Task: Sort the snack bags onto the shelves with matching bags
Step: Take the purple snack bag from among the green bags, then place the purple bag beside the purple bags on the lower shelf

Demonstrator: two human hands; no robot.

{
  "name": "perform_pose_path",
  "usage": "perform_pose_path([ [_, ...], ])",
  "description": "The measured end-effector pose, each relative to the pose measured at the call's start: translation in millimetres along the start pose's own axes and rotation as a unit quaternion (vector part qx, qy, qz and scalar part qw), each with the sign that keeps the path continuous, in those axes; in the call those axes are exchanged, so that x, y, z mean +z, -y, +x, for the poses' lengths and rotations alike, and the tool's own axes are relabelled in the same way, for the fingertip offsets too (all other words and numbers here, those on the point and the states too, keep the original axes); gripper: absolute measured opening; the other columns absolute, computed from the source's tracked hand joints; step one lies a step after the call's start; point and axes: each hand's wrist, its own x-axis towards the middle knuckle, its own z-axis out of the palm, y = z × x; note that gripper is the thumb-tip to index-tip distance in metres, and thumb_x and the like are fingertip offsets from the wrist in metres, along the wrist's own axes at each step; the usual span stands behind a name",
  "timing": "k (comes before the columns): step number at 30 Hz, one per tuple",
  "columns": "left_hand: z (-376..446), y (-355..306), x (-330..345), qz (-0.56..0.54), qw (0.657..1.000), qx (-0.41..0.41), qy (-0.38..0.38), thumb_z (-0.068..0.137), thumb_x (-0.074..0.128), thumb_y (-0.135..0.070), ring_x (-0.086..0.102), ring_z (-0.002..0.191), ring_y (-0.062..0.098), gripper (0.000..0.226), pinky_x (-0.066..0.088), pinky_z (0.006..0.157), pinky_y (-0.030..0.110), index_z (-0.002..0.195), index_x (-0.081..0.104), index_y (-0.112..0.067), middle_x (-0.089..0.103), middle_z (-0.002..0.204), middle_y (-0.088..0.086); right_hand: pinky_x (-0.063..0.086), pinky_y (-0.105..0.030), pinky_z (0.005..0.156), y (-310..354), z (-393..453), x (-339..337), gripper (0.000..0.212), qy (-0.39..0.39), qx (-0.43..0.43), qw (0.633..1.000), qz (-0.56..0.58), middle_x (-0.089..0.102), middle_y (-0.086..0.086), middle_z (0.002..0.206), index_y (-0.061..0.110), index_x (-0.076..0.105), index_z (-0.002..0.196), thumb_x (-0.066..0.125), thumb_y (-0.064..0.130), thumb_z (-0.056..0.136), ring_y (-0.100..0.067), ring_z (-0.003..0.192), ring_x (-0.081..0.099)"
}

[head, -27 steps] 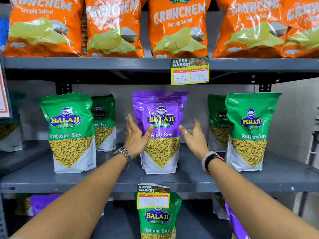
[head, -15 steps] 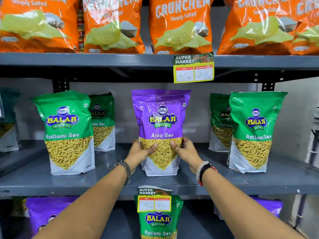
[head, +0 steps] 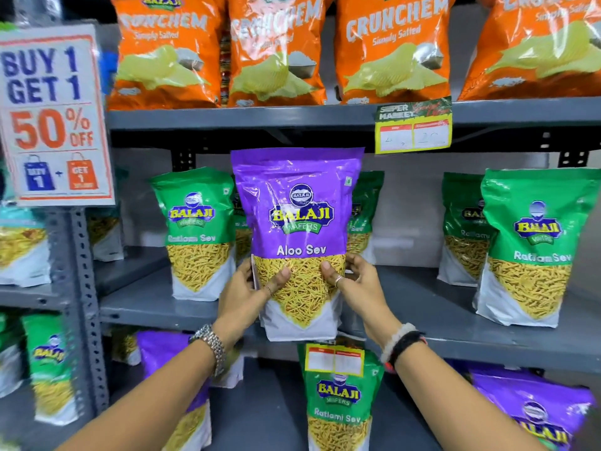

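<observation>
I have the purple Aloo Sev bag (head: 297,222) lifted clear of the middle shelf (head: 455,323), out in front of the green Ratlami Sev bags (head: 198,236) it does not belong with. To do this step well I want to keep the bag upright and level, bring it down past the shelf edge without snagging the price tag (head: 335,359) below, and aim for the lower shelf, where other purple bags (head: 533,415) sit — the matching spot, as far as I can judge. A green bag (head: 338,405) stands down there too, so I should steer to one side of it.

My left hand (head: 250,294) is closed round the bag's lower left edge, thumb pressed on the front over the clear window. My right hand (head: 354,284) grips the lower right edge the same way, thumb on the front — both curled firmly, not wide open.
</observation>
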Motion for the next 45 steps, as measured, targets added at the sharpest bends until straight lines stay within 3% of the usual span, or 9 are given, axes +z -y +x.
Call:
perform_pose_path([
  [3,-24.1,2.6,-26.0,0.024,0.999,0.031,-0.022,0.048,0.07,-0.075,0.069,0.099,0.013,0.061,0.051,0.095,0.049,0.101,0.057,-0.047,0.073,0.103,-0.014,0.048,-0.005,0.063,-6.2,-20.2,19.3,0.03,0.029,-0.008,0.999,0.013,0.067,0.009,0.092,0.017,0.059,0.102,0.071,0.022,0.076,0.013,0.072,0.062],
  [9,-67.9,39.6,-62.8,0.05,0.998,0.02,-0.044,0.052,0.072,-0.072,0.071,0.095,0.016,0.06,0.055,0.088,0.05,0.102,0.056,-0.042,0.076,0.098,-0.009,0.049,-0.009,0.059,-42.2,-57.8,48.9,0.029,0.071,0.0,0.997,0.014,0.068,0.0,0.084,0.009,0.06,0.1,0.072,0.013,0.074,0.005,0.065,0.062],
  [16,-105.1,114.3,-68.4,0.053,0.997,-0.041,-0.026,0.048,0.072,-0.073,0.069,0.075,0.003,0.062,0.053,0.068,0.021,0.097,0.053,-0.039,0.076,0.087,-0.012,0.046,-0.007,0.058,-110.2,-93.6,56.9,0.029,0.098,0.044,0.994,-0.037,0.066,0.005,0.08,0.018,0.056,0.088,0.075,0.007,0.07,0.009,0.062,0.061],
  [21,-121.7,183.0,-67.3,0.031,0.992,-0.113,0.042,0.049,0.079,-0.062,0.07,0.095,0.015,0.079,0.058,0.084,0.042,0.115,0.047,-0.034,0.071,0.109,0.003,0.057,-0.044,0.078,-175.3,-112.7,50.4,0.057,0.112,0.124,0.978,-0.128,0.074,0.005,0.093,0.032,0.057,0.096,0.082,0.054,0.049,-0.012,0.086,0.07],
  [24,-122.4,217.8,-64.7,0.067,0.986,-0.131,0.078,0.052,0.074,-0.068,0.066,0.105,0.014,0.086,0.055,0.091,0.044,0.122,0.043,-0.028,0.067,0.117,0.003,0.055,-0.052,0.082,-217.8,-119.5,50.9,0.07,0.11,0.177,0.965,-0.162,0.075,0.005,0.096,0.035,0.055,0.1,0.078,0.067,0.042,-0.016,0.09,0.07],
  [31,-97.4,292.5,-50.6,0.024,0.961,-0.236,0.144,0.046,0.079,-0.066,0.054,0.124,0.02,0.107,0.041,0.108,0.047,0.131,0.036,-0.016,0.058,0.132,0.006,0.053,-0.058,0.081,-292.9,-109.0,67.2,0.061,0.056,0.228,0.957,-0.17,0.071,-0.017,0.095,0.038,0.049,0.098,0.076,0.058,0.046,-0.033,0.089,0.067],
  [36,-73.7,325.7,-38.6,0.018,0.958,-0.256,0.132,0.048,0.079,-0.055,0.056,0.12,0.028,0.098,0.04,0.107,0.051,0.127,0.038,-0.013,0.061,0.126,0.011,0.053,-0.055,0.087,-331.5,-91.7,75.3,0.056,0.031,0.211,0.961,-0.177,0.07,-0.003,0.103,0.05,0.045,0.099,0.074,0.049,0.051,-0.024,0.097,0.067],
  [41,-66.8,356.5,-32.6,-0.012,0.955,-0.27,0.12,0.053,0.078,-0.036,0.055,0.113,0.026,0.074,0.039,0.106,0.058,0.115,0.038,-0.025,0.059,0.12,0.013,0.051,-0.056,0.087,-348.2,-83.4,77.8,0.063,0.021,0.221,0.955,-0.197,0.069,-0.008,0.11,0.029,0.047,0.108,0.074,0.052,0.055,-0.027,0.102,0.065],
  [45,-67.1,353.9,-30.0,-0.025,0.959,-0.262,0.108,0.051,0.079,-0.038,0.059,0.11,0.022,0.08,0.045,0.103,0.045,0.118,0.04,-0.017,0.062,0.114,0.008,0.051,-0.055,0.087,-355.1,-79.1,75.2,0.055,0.029,0.243,0.949,-0.2,0.069,-0.009,0.106,0.029,0.046,0.103,0.07,0.048,0.057,-0.028,0.099,0.066],
])
